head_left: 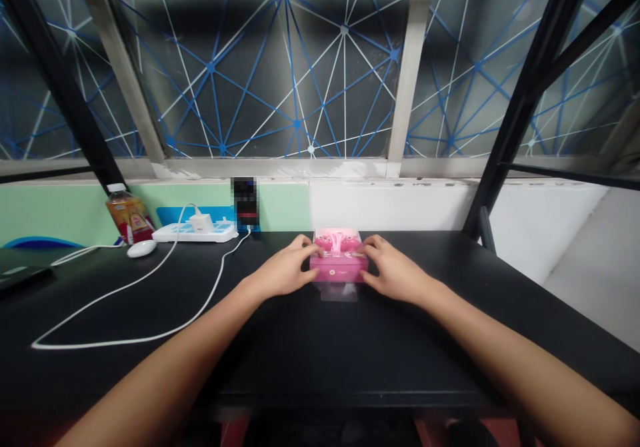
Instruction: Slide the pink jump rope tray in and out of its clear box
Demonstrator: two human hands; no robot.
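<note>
A small pink box (339,268) rests on the black desk, with a lighter pink, patterned upper part toward the back. From its near bottom edge a clear plastic flap (339,292) lies out over the desktop. My left hand (286,265) grips the box's left side, thumb low at the front corner and fingers over the top edge. On the opposite side, my right hand (393,267) holds it in the same way. What the box contains cannot be made out.
To the left stand a white power strip (195,232) with a plugged-in charger (201,223), a white mouse (141,248) and a drink bottle (129,215). A white cable (115,345) loops across the desk (400,360). A blurred-out phone (245,204) leans at the back wall. Black frame posts (520,110) flank the desk.
</note>
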